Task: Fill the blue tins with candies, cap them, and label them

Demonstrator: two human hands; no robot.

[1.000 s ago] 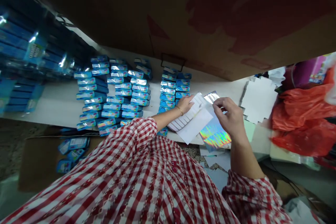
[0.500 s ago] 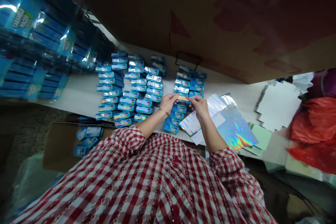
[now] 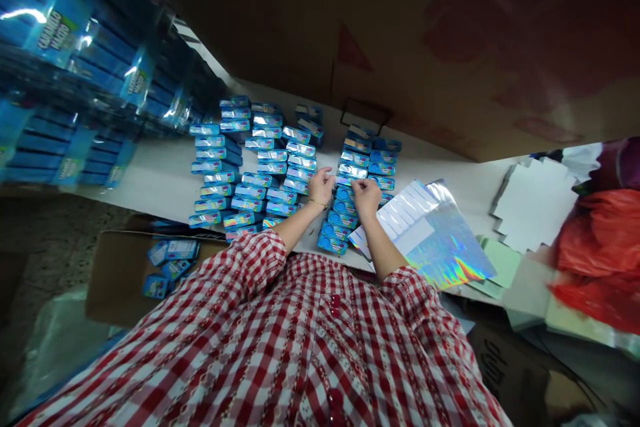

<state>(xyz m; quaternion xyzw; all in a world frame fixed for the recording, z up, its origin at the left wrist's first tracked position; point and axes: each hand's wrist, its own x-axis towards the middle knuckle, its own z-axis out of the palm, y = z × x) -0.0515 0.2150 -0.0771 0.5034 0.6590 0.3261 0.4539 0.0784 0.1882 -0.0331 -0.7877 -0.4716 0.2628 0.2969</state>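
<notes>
Rows of small blue boxes stand on the white table, many with a shiny silver strip sticker on top. One shiny strip sticker lies across a box in the column between my hands. My right hand is closed, thumb and fingers pinched at the right end of this strip. My left hand is just left of the same box, thumb and forefinger apart, with nothing seen in it. Right of my right hand lies a holographic sticker sheet with a part-used strip sheet on it.
A large cardboard box looms over the table's far side. Wrapped blue packs are stacked at left. Below the left edge an open carton holds several blue boxes. White cut card and red plastic bags lie at right.
The strip was stretched between both hands; now it lies on a box. My left hand has let go and opened a little to the left. My right hand has come down leftward onto the strip's end.
</notes>
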